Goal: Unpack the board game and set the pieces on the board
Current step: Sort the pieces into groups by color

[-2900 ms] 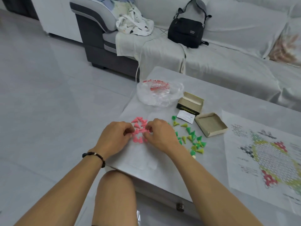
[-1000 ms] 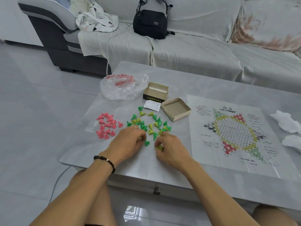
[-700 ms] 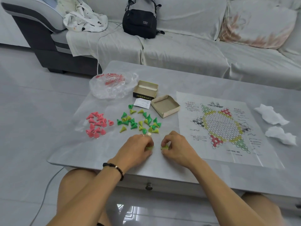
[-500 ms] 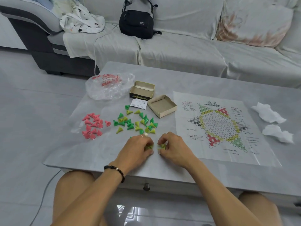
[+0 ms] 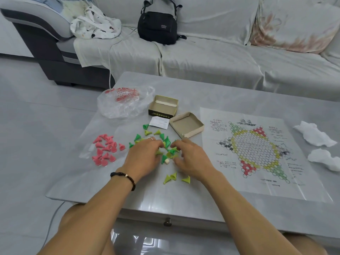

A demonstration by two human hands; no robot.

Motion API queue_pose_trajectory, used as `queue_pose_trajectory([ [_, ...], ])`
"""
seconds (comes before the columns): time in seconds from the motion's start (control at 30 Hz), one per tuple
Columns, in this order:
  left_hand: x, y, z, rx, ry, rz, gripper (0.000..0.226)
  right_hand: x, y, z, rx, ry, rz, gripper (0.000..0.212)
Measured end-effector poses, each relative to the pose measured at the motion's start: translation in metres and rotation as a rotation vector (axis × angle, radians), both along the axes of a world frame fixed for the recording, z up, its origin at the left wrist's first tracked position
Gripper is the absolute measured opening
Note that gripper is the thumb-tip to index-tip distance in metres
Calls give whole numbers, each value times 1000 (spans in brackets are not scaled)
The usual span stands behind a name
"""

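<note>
The paper board (image 5: 257, 184) with its hexagon star lies flat at the right of the table, and no pieces stand on it. A heap of pink cones (image 5: 104, 150) lies at the left. Mixed green and yellow cones (image 5: 166, 141) lie in the middle. My left hand (image 5: 143, 159) and my right hand (image 5: 192, 160) rest over this heap, fingers apart, tips touching cones. Three yellow-green cones (image 5: 174, 178) lie apart, nearer to me, between my wrists. A small white piece (image 5: 167, 161) sits between my thumbs.
The empty game box (image 5: 163, 106), its lid (image 5: 186, 125) and a paper slip (image 5: 159, 122) lie behind the heap. A crumpled plastic bag (image 5: 123, 102) is at the back left. Two tissues (image 5: 312, 134) lie right of the board. A black bag (image 5: 158, 26) sits on the sofa.
Both hands set yellow-green cones down near the table's front, then moved forward into the green and yellow heap. The view shifted from the pink heap to the middle.
</note>
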State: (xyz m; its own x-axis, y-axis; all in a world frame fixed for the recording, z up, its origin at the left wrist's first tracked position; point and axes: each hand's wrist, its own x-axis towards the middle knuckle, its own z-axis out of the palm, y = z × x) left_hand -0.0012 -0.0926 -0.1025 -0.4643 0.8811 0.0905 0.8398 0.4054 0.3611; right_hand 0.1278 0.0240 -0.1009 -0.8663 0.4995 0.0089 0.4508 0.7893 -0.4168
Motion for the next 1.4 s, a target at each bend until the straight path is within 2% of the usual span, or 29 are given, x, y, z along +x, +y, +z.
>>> queue_pose_trajectory([
  [0.1, -5, 6, -4, -78, 37, -36, 29, -14, -3, -1, 159, -127, 106, 36],
  [0.2, -6, 7, -7, -83, 52, -53, 23, -18, -3, -6, 224, -151, 139, 28],
  [0.37, -5, 0, -4, 10, -86, -16, 33, -7, 7, -5, 31, -118, 45, 26],
  [0.57, 27, 5, 9, 110, -336, -41, 25, 28, 27, 9, -53, -33, -73, 22],
  [0.87, 53, 12, -9, 4, -363, -86, 22, 62, 15, -2, -170, -100, -58, 16],
  [1.1, 47, 9, -7, 38, -404, -82, 32, 63, 19, 7, -151, -97, -55, 32],
  [1.17, 40, 5, -2, 93, -371, -29, 28, 58, 23, 12, -129, -67, -86, 31],
  [1.27, 23, -1, 4, 184, -219, 113, 22, 39, 24, 16, -69, -5, -97, 26],
  [1.4, -1, 4, 1, 131, -41, 144, 29, 3, 22, 12, -18, 33, -63, 26],
])
